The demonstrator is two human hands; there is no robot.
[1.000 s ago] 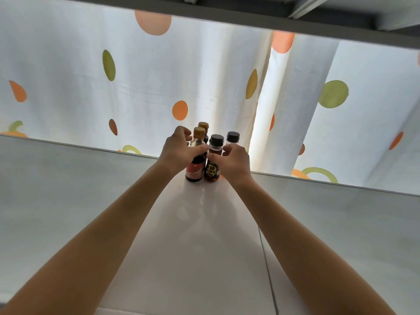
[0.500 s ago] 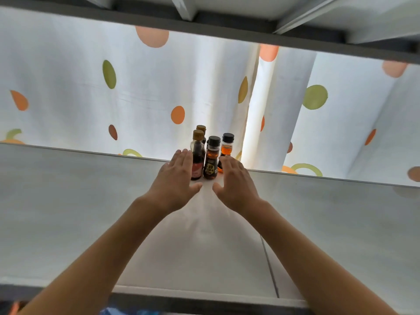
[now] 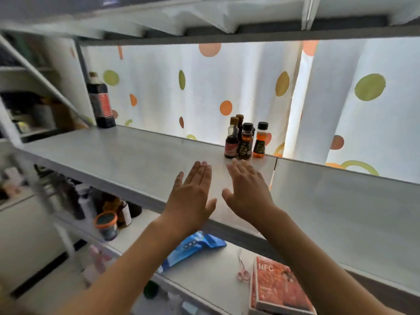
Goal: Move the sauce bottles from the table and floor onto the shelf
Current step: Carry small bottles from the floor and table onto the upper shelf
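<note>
Several small sauce bottles stand upright in a tight cluster at the back of the grey shelf (image 3: 127,155): a dark one with a tan cap (image 3: 231,142), an amber one with a black cap (image 3: 246,143), an orange one with a black cap (image 3: 261,140), and more partly hidden behind them. My left hand (image 3: 193,196) and my right hand (image 3: 247,192) hover over the shelf's front part, palms down, fingers spread, holding nothing, well short of the bottles.
A large dark bottle (image 3: 101,103) stands at the shelf's far left. A dotted white curtain (image 3: 227,87) hangs behind. The lower shelf holds a blue packet (image 3: 193,246), pink scissors (image 3: 243,269), a red NFC box (image 3: 277,289), a jar (image 3: 106,226) and more bottles.
Both hands let go of the front bottles and pulled back toward me, fingers opening. The view has drawn away, so the lower shelf and the left side now show.
</note>
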